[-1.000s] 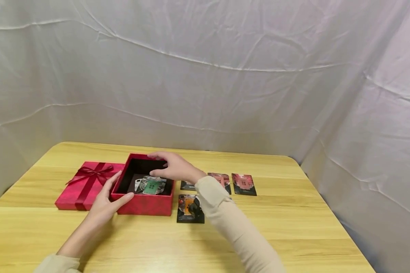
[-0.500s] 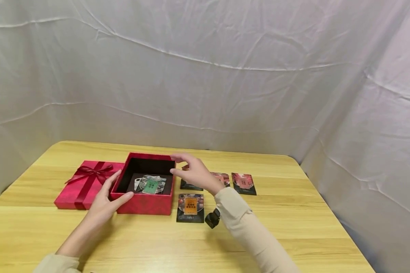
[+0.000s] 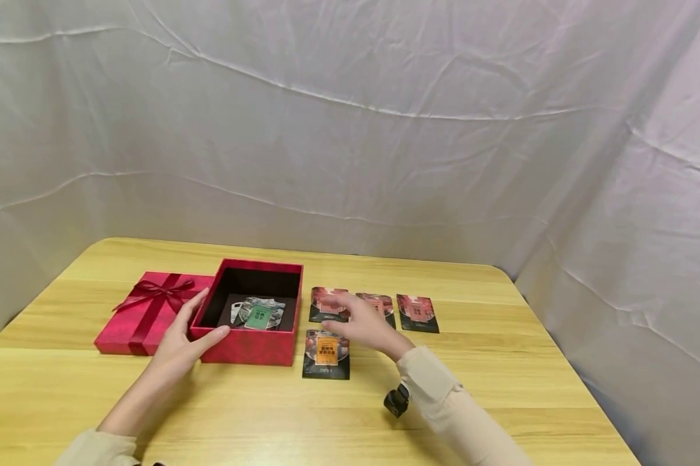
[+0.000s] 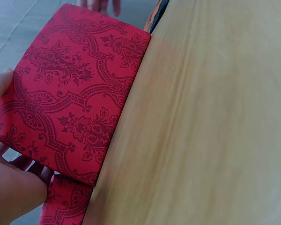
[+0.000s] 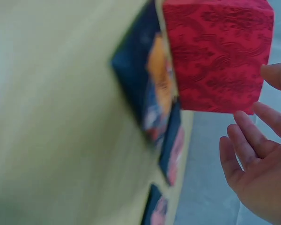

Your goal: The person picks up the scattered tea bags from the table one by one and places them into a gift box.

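Note:
My left hand (image 3: 177, 343) grips the near left corner of a red gift box (image 3: 247, 349), thumb over the front rim and fingers along the left side. Inside the box lies a sachet with a green label (image 3: 259, 316), overlapping other pale pieces. My right hand (image 3: 364, 327) hovers holding nothing, fingers apart, over the sachets right of the box. It partly covers a black sachet with a pink label (image 3: 320, 313) and another pink-labelled one (image 3: 383, 304). Nearer me lies a sachet with an orange label (image 3: 326, 356). In the right wrist view, the right hand (image 5: 260, 154) shows its loosely bent fingers.
Left of the box lies its red lid (image 3: 119, 330) with a dark red ribbon bow (image 3: 157, 294). A third pink-labelled sachet (image 3: 417, 315) lies farthest right. All stand on a yellow wooden table (image 3: 256, 414), with a pale cloth (image 3: 326, 162) hanging behind.
My right hand has moved right, from over the inside of the box, past its right rim, to above the sachets. My left hand stays on the box corner.

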Available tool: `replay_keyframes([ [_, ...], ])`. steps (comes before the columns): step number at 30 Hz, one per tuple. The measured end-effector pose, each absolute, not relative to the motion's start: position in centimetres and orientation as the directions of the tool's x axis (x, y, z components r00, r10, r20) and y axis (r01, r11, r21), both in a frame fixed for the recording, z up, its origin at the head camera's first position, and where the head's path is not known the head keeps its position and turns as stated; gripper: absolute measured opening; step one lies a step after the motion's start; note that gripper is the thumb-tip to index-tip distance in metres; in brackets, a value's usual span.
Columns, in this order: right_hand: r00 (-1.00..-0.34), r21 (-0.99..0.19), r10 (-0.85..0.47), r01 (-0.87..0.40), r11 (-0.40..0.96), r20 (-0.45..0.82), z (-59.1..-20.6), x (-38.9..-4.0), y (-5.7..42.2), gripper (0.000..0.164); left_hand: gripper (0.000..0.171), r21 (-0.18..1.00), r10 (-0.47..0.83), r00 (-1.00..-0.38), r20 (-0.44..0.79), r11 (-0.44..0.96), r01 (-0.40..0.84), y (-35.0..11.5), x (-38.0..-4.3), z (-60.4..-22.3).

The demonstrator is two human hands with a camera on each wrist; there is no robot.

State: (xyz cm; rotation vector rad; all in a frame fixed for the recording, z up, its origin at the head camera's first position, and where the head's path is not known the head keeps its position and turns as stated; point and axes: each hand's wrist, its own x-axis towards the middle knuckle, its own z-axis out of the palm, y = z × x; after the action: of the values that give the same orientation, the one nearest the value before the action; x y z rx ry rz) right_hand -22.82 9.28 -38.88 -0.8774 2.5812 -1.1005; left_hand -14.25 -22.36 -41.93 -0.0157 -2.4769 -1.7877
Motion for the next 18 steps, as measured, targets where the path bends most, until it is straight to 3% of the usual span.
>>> replay_keyframes([
  [18, -0.77, -0.606, -0.63, -0.457, 0.652, -0.097, -41.6, -21.4, 12.0, 0.069, 0.086, 0.946, -0.039, -0.993, 0.11, 0.311, 0.093, -22.4, -14.4, -42.0],
])
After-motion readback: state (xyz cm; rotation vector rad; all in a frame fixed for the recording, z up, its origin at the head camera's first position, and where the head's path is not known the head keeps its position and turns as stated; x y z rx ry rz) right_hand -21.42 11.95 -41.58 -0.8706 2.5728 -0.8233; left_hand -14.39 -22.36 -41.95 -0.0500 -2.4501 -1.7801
